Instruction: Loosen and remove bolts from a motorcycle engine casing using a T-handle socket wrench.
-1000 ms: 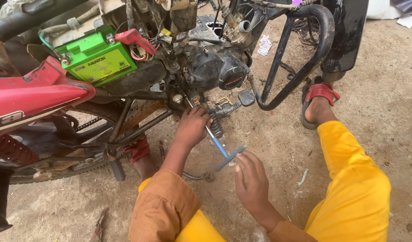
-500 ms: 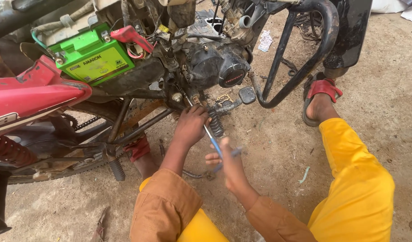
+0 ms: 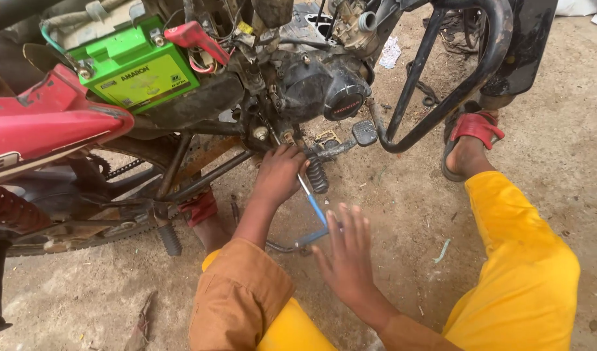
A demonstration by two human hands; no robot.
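Ground: bare sandy dirt (image 3: pixel 402 214) under a stripped motorcycle; you sit low, yellow trouser legs out either side
Machine: black engine case (image 3: pixel 324 88) hangs above your hands; a green battery (image 3: pixel 132 68) sits to its left beside the red body panel (image 3: pixel 48 123); a black guard bar (image 3: pixel 435 84) curves on the right
Tool: your blue-handled wrench (image 3: pixel 314 208) slants from the frame below the engine down to the dirt, its bent lower end near your right palm
Left hand: your left hand (image 3: pixel 279 174) is closed around the upper shaft of the tool, right at the fastener, next to the coiled spring (image 3: pixel 318 175) and foot peg (image 3: pixel 363 132)
Right hand: your right hand (image 3: pixel 347 257) is spread wide, fingers splayed, holding nothing, just beside the tool's lower end; whether it touches is unclear
Handling: judge it stiff, thin steel, light, likely greasy here; it can slip off the fastener
Hold: steady the head end; take the lower blue crank for leverage
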